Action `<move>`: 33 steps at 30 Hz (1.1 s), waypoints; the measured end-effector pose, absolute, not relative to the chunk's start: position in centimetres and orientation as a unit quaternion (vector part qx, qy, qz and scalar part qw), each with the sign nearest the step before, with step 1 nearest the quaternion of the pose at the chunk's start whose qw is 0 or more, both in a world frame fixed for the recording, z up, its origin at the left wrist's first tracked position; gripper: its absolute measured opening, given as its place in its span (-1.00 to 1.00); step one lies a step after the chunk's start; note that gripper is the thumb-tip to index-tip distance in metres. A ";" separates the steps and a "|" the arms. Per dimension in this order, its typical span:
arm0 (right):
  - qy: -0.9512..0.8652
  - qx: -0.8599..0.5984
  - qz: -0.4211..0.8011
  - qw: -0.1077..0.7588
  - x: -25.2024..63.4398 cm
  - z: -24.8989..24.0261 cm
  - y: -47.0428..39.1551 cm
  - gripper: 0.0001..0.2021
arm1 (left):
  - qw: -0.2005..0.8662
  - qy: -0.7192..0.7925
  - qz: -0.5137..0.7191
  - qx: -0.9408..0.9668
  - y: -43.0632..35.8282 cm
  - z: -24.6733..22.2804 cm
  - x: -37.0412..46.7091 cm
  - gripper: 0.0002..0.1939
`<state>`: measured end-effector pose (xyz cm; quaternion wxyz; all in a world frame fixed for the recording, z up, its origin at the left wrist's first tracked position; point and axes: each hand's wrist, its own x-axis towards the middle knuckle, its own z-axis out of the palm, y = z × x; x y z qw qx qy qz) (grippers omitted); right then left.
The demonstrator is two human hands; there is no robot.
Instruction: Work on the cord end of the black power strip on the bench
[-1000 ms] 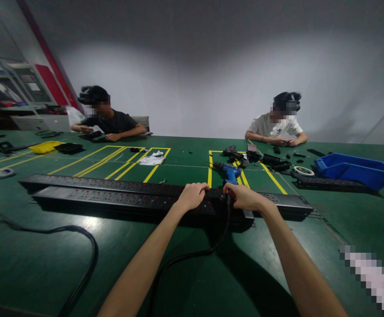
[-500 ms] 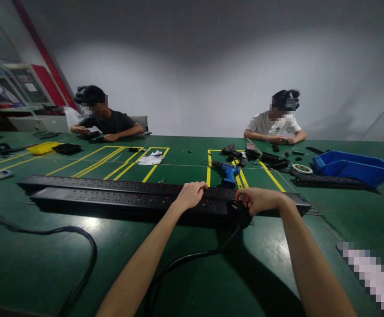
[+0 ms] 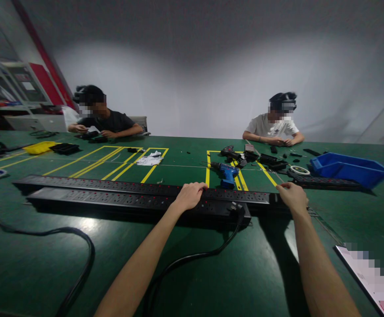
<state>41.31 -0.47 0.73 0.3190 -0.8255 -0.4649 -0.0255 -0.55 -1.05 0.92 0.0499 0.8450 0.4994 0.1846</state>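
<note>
Left hand (image 3: 189, 197) across the sockets, right hand (image 3: 292, 197) at the end of the rear strip (image 3: 159, 188)

Two long black socket strips lie side by side on the green tabletop (image 3: 208, 286), ahead of the arms. Their long axes run left to right, nearly parallel, with the right ends slanting slightly nearer; the socket faces point up. The rear strip reaches farther right than the front strip (image 3: 139, 200).

The left hand lies palm down with bent fingers; whether it grips cannot be told. The right hand has its fingers over the rear strip's right end, their hold likewise unclear.

One plug (image 3: 240, 212) rests on the front strip's right end, near its edge. Its cable (image 3: 195, 255) crosses the working room on the near side, between the forearms; a second cable (image 3: 92, 248) bends farther left.

Beyond the strips, room toward the far edge holds two drills, one blue drill (image 3: 227, 171) and one dark drill (image 3: 229, 152). One blue bin (image 3: 343, 171) stands to the right. Two co-workers, one at left (image 3: 112, 123) and one at right (image 3: 272, 127), sit along the far edge.
</note>
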 end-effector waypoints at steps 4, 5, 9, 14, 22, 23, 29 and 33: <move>-0.324 -0.800 -0.175 0.475 40.9 -2.1 -1.0 -0.69 | 0.039 0.504 0.181 0.843 -1.1 0.9 -0.6 -0.61; -0.294 -0.786 -0.190 0.510 40.7 -2.7 -1.1 -0.70 | 0.041 0.509 0.181 0.840 -1.1 0.9 -0.5 -0.61; -0.182 -0.769 -0.141 0.597 40.9 -4.2 -1.1 -0.71 | 0.044 0.527 0.184 0.828 -1.1 0.7 -0.5 -0.59; -0.183 -0.770 -0.091 0.605 42.0 -5.4 -1.4 -0.74 | 0.039 0.542 0.182 0.819 -0.9 0.6 -0.2 -0.56; -0.201 -0.759 -0.111 0.610 42.2 -5.6 -1.5 -0.78 | 0.030 0.561 0.175 0.809 -0.9 0.9 0.1 -0.55; -0.200 -0.759 -0.111 0.610 42.1 -5.5 -1.5 -0.78 | 0.030 0.562 0.175 0.808 -0.9 0.9 0.1 -0.55; -0.208 -0.755 -0.108 0.612 42.3 -5.5 -1.5 -0.77 | 0.027 0.565 0.176 0.806 -0.9 0.9 0.3 -0.57; -0.209 -0.756 -0.108 0.611 42.6 -5.8 -1.2 -0.76 | 0.026 0.569 0.180 0.802 -1.0 0.9 0.4 -0.56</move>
